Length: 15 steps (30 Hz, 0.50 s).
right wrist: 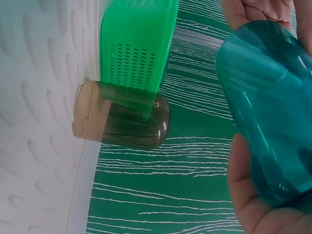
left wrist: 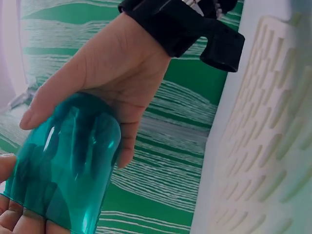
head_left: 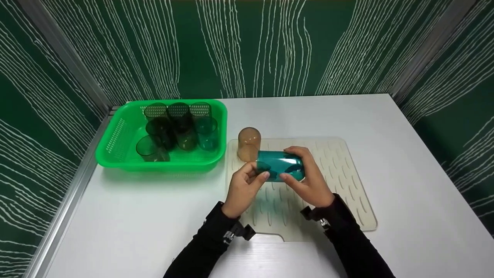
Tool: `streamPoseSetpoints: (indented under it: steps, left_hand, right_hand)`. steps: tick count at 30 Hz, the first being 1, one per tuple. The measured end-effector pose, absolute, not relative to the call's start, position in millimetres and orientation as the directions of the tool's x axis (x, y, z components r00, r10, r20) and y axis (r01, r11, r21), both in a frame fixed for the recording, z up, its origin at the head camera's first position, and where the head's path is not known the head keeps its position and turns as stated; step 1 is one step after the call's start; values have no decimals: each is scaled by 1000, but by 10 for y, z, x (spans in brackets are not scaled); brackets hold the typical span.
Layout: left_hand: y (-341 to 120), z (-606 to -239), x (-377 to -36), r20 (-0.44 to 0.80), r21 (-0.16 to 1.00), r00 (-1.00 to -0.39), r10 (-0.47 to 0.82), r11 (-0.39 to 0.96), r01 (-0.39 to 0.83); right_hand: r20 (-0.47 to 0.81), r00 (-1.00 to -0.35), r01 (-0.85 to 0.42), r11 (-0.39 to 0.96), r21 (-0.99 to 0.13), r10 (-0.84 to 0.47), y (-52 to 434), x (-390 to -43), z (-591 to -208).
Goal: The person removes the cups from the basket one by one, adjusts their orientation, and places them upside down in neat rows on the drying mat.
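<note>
— Cup [head_left: 281, 166] first: where does it lie?

— Teal and see-through, it is held on its side above the pale ribbed mat [head_left: 347, 181], with its long axis running left to right across the person's body. It touches neither the mat nor the table [head_left: 405, 154].

— Which hand has it?

— Both. The left hand [head_left: 244, 189] grips one end, thumb on the near side and fingers curled round the far side; the left wrist view shows the rim at that end. The right hand [head_left: 308, 179] wraps the other end from above, fingers over the top and thumb below. Neither hand is nearer: the cup spans the gap between them.

— What stands close by?

— A brownish cup [head_left: 249, 143] stands upside down on the mat's far left corner, just behind the held cup and apart from it. Further left, the green basket [head_left: 115, 150] holds several more dark and teal cups lying on their sides.

— So the mat lies under the hands?

— Yes, straight below, with bare ribs to the right of the brownish cup.
</note>
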<state>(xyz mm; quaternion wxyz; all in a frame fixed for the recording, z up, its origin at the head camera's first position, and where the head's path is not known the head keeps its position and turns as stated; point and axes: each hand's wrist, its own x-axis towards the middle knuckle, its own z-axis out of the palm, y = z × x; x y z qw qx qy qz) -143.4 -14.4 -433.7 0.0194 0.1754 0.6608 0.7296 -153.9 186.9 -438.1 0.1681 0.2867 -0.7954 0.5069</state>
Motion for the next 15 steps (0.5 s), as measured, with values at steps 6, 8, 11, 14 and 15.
streamPoseSetpoints:
  steps: [6,8,11,14,15]
  left_hand:
    - [-269,-4265,-1423,269,951,-911,311,68,303]
    - [-335,-4229,-1422,299,923,-898,322,143,358]
    - [-420,-4181,-1424,372,855,-871,320,246,456]
    - [-499,-4133,-1420,428,775,-850,306,358,520]
    - [-524,-4114,-1419,445,750,-843,302,389,535]
  right_hand:
    - [497,-820,-571,335,-750,-284,1816,-1382,-4097]
    - [487,-831,-555,348,-756,-268,1823,-1362,-4061]
    - [492,-840,-542,371,-754,-226,1900,-1432,-4184]
    - [514,-832,-553,393,-734,-210,1978,-1519,-4299]
    - [521,-828,-558,402,-726,-208,1998,-1540,-4316]
